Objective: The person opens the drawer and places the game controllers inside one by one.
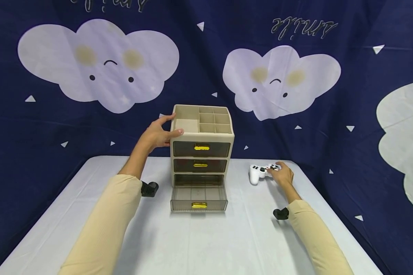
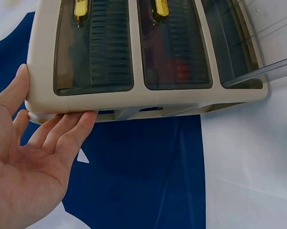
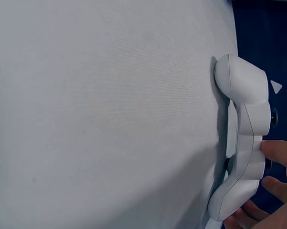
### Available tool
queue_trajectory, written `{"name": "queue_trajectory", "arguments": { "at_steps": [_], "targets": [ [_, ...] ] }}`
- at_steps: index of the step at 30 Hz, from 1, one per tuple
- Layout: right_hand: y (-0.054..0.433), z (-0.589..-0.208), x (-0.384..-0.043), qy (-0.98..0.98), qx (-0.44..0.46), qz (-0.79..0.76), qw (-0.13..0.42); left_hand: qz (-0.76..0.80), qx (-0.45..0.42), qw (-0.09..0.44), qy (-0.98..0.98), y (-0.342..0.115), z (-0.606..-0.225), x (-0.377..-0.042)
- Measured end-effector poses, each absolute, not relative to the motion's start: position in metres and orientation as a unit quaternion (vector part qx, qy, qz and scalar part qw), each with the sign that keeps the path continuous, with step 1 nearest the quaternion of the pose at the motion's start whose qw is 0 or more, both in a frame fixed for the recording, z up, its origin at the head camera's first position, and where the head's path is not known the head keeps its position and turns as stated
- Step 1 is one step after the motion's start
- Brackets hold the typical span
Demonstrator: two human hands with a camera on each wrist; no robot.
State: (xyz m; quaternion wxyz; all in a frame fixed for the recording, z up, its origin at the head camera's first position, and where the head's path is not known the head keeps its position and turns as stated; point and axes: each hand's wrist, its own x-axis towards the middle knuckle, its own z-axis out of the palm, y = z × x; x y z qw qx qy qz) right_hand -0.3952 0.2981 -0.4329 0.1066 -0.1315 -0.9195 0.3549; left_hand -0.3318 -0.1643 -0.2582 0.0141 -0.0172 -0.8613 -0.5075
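A cream drawer organizer (image 1: 202, 139) with dark translucent drawers and gold handles stands on the table. Its bottom drawer (image 1: 199, 205) is pulled out, and divided inside. My left hand (image 1: 157, 133) holds the organizer's upper left side, one digit over the top rim and other fingers (image 2: 79, 131) against the side wall. To the right, a white game controller (image 1: 258, 173) is at the table's far right part. My right hand (image 1: 283, 174) grips its right end, with digits on its upper face and others lower down, as the right wrist view shows; their tips are partly hidden.
A white cloth covers the table (image 1: 199, 244). Behind it hangs a dark blue curtain (image 1: 199, 68) with clouds and small triangles. Open compartments (image 1: 214, 119) form the organizer's top. A black wrist device (image 1: 149, 189) sits on the left sleeve, another (image 1: 280, 214) on the right.
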Motion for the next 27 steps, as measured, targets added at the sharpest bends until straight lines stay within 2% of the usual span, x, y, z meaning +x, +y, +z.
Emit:
{"name": "queue_trajectory", "arguments": {
  "at_steps": [18, 27],
  "targets": [
    [0.295, -0.431, -0.38, -0.932, -0.117, 0.337, 0.071, -0.51, -0.021, 0.014, -0.86, -0.164, -0.256, -0.329],
    [0.296, -0.43, -0.376, -0.952, -0.104, 0.288, 0.017, -0.513, -0.018, 0.003, -0.858, -0.164, -0.256, -0.33]
  ]
}}
